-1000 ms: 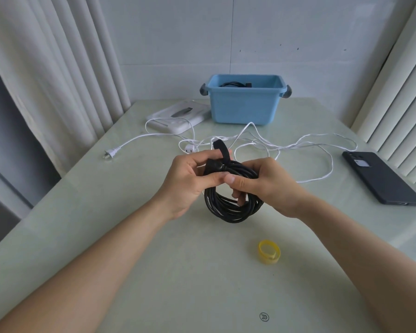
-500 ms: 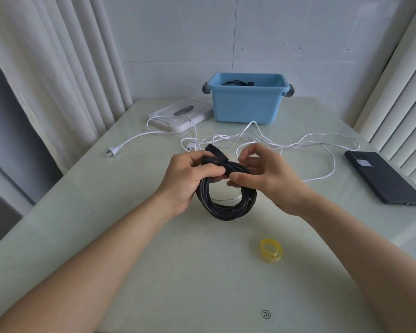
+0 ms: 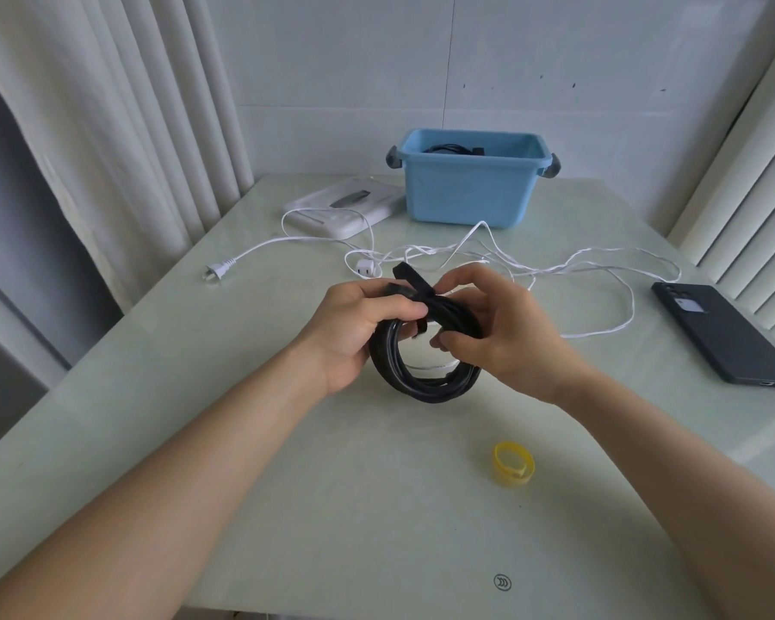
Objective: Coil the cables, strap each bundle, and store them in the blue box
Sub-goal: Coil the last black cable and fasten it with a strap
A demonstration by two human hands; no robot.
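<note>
Both hands are busy with the black cable coil (image 3: 421,380), which is held upright just above the middle of the table (image 3: 287,485). The left hand (image 3: 354,337) grips the coil's top left, thumb clamped over the strands. The right hand (image 3: 511,337) is curled round the top right side, thumb underneath and fingers over, with its index tip right at the black strap (image 3: 412,279). That strap crosses the top of the coil between the two hands - one end sticks up toward the far left, and a short bit hangs down inside the loop. Can't tell if it's fastened.

The blue box (image 3: 466,199) sits at the far edge of the table, something dark and cable-like already inside it. Between the box and the hands a white cable (image 3: 600,264) sprawls loose across the table, its plug (image 3: 218,271) lying off to the left.

Other stuff: a yellow strap roll (image 3: 513,469) on the near right, well apart from the hands - a dark phone (image 3: 725,333) at the right edge, and a flat white device (image 3: 341,208) just left of the box.
</note>
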